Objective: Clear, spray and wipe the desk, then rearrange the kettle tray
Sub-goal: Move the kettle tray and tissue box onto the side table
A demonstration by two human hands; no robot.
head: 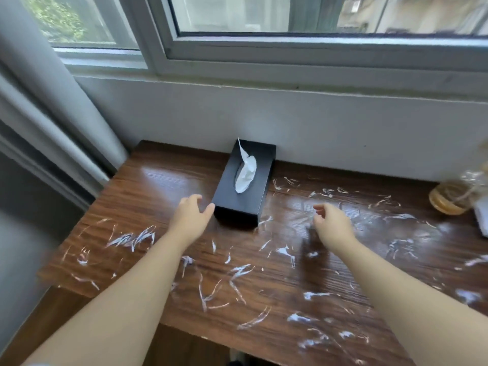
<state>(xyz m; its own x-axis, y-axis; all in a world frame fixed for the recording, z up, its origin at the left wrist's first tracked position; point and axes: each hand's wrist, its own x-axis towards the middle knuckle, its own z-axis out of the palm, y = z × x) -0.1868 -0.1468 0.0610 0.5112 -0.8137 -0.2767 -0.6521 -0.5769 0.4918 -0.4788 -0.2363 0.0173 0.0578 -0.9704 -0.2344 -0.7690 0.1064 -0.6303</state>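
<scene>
Two bare forearms enter from the lower edge and extend over the wooden table (pixel 148 186). The table surface carries scattered white smears and streaks (pixel 237 276) across most of its near and right areas; the far left corner is cleaner.

Landmark: the black tissue box (pixel 244 184), which lies flat on the table with its far end against the white wall (pixel 317 128) below the window (pixel 290 35). A white tissue (pixel 246 175) protrudes from the top slot.

Left hand (pixel 190 216): positioned just left of the near end of the tissue box, fingers spread and released, grasping nothing. The thumb tip is at the box's near left corner; contact cannot be confirmed.

Right hand (pixel 331 224): positioned right of the near end of the tissue box, apart from it, fingers loosely curled, grasping nothing. The hand is motion-blurred.

A clear glass jar (pixel 454 196) holding amber contents stands well right of the tissue box, near the wall. A grey curtain (pixel 52 114) hangs left of the box, beyond the table edge.
</scene>
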